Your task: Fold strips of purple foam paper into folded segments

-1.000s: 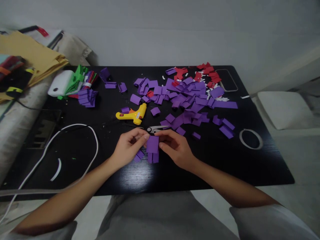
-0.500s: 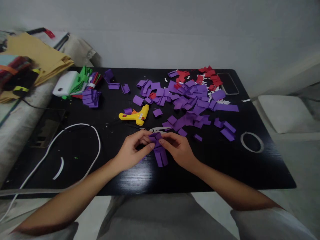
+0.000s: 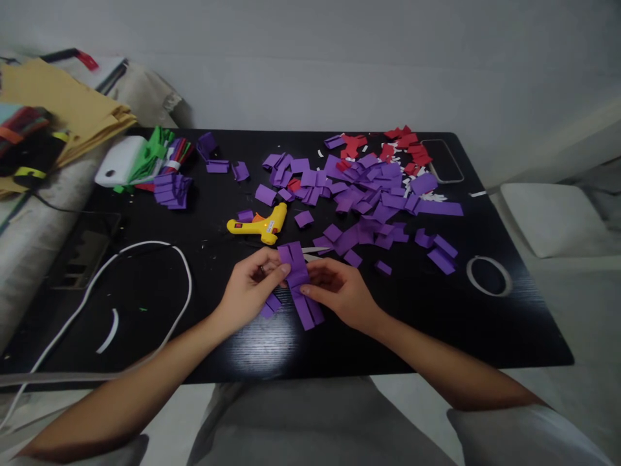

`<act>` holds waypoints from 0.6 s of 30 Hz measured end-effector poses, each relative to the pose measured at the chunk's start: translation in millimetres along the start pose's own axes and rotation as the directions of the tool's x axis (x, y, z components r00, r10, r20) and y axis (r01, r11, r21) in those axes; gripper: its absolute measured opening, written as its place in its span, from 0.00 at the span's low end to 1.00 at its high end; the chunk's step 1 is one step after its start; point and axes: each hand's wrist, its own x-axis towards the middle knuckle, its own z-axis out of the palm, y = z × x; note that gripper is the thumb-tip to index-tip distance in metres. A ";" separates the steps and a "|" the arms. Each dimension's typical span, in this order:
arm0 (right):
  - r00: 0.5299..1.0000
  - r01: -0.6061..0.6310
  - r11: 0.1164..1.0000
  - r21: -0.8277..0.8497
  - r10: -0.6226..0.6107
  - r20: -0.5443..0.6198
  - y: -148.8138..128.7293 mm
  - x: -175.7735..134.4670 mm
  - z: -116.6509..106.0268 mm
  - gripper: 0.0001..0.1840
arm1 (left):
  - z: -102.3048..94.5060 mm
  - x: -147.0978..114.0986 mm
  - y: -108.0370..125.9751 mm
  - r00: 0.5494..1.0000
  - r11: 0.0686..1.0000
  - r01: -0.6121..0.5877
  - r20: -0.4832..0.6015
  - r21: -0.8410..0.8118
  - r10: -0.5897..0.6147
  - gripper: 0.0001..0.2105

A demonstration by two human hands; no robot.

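Observation:
Between my hands is a folded purple paper strip (image 3: 301,294), tilted, with creased flaps at both ends. My left hand (image 3: 255,278) pinches its upper left side, thumb on top. On the right edge, lower down, my right hand (image 3: 339,291) grips it with thumb over and fingers curled behind. Another purple paper piece (image 3: 270,305) lies on the table beneath my left hand. Scissors (image 3: 315,250) lie just beyond the strip, their blades showing and their handles mostly hidden. A yellow glue gun (image 3: 259,224) rests on its side past my left hand.
Many folded purple pieces (image 3: 363,184) spread over the back of the black table (image 3: 412,330), with red pieces (image 3: 412,152) behind. A tape ring (image 3: 489,276) lies right. At left are a white cable (image 3: 189,278), bundled paper strips (image 3: 154,155) and brown envelopes (image 3: 68,103).
The strip's upper end has unfolded and lies flatter, leaning left. My right thumb has slid lower along it. More of the purple piece under my left hand shows.

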 end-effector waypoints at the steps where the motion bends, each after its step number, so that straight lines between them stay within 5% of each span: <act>1: 1.000 0.002 1.000 0.005 -0.002 -0.002 0.1 0.4 0.0 0.18 | -0.3 0.4 -0.4 1.000 1.000 0.005 0.002 -0.006 -0.005 0.09; 12: 1.000 0.011 1.000 -0.009 -0.012 -0.023 -1.3 -0.4 0.1 0.18 | -3.2 6.2 -6.6 0.987 0.957 0.157 0.069 -0.244 -0.145 0.19; 18: 0.997 0.028 1.000 -0.004 -0.028 -0.072 -2.8 0.0 0.5 0.19 | 2.2 -3.4 -8.8 0.995 0.971 -0.068 0.050 -0.230 0.082 0.18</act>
